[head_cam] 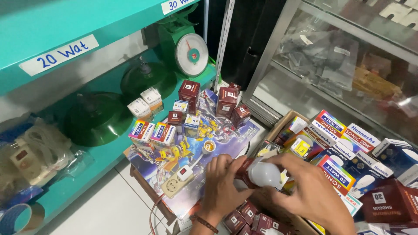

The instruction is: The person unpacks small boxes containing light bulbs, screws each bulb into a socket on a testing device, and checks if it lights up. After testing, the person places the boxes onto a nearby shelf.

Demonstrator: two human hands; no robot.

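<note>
- Head view: left hand is wrapped round a dark red carton, fingers closed on it; right hand is closed on a white bulb.
- Bulb base sits at the carton mouth; bulb mostly outside. Can't tell if it's going in or coming out, since the fingers cover the joint.
- Landmark: poster-covered low table. Hands and bulb are at its near right corner.
- On the table: white socket strip with red switch near the front; orange-purple-white boxes at the left edge; dark red boxes at the back.
- Right of table: cardboard tray packed with multicoloured bulb boxes.
- Below the table's near edge: more small red cartons.
- Left of table: teal shelf with white handwritten label strips, green lamp shades.
- Behind table: green dial scale.
</note>
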